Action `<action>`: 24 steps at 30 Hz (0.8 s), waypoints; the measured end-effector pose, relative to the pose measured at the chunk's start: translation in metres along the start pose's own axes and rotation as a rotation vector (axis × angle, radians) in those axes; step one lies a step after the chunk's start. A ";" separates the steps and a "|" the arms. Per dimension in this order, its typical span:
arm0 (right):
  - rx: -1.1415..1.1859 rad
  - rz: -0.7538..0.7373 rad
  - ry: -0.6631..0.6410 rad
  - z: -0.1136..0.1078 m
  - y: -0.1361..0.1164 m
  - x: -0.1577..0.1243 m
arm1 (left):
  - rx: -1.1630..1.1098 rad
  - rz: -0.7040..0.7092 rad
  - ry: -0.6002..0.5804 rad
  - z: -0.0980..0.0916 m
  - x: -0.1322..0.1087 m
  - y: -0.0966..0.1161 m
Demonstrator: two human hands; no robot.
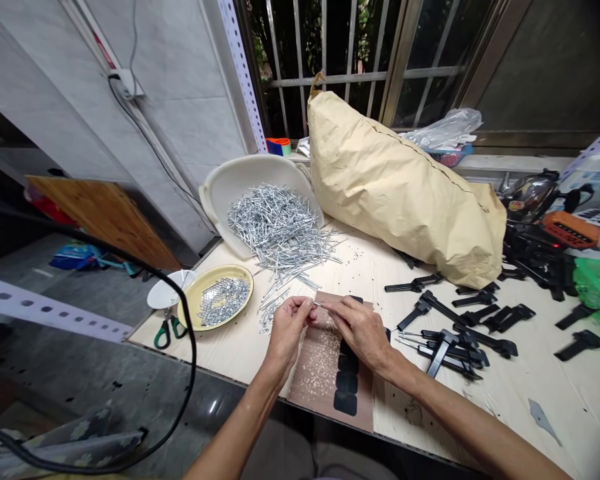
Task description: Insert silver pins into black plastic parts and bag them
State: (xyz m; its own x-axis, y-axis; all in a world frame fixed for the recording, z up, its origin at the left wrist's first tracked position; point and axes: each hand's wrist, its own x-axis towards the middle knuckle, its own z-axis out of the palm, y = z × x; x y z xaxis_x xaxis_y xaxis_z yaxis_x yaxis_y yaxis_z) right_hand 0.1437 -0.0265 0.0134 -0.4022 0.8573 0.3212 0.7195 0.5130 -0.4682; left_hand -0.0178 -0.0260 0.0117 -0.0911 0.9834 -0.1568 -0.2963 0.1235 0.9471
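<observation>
My left hand is closed in a pinch above a brown board. Close by, my right hand pinches too, its fingertips almost meeting the left ones. Between them shows a thin metal pin, mostly covered by the fingers. Pale crumbs and a column of black rounded square pads lie on the board. Beyond the hands, a heap of long silvery pins spills from a white basin. A yellow dish with small metal parts stands left of my left hand.
Black plastic tool-like pieces, some with metal shafts, lie to the right. A big paper sack rests at the back. Green-handled scissors and a white dish sit at the left edge. A black cable loops across the left foreground.
</observation>
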 end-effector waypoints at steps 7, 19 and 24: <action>-0.065 0.028 0.026 -0.001 -0.001 -0.002 | 0.125 0.057 0.026 0.000 0.001 -0.006; 0.045 0.160 -0.023 0.010 0.007 -0.010 | 0.086 -0.048 -0.069 -0.006 0.006 -0.010; 0.003 0.145 0.010 0.013 0.007 -0.011 | 0.112 -0.046 -0.073 -0.006 0.004 -0.012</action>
State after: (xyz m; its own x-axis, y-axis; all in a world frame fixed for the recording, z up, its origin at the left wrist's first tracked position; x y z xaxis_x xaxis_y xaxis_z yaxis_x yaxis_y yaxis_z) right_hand 0.1458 -0.0315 -0.0037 -0.2882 0.9222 0.2579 0.7681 0.3835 -0.5128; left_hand -0.0198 -0.0243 -0.0019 -0.0094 0.9830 -0.1834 -0.1907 0.1782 0.9653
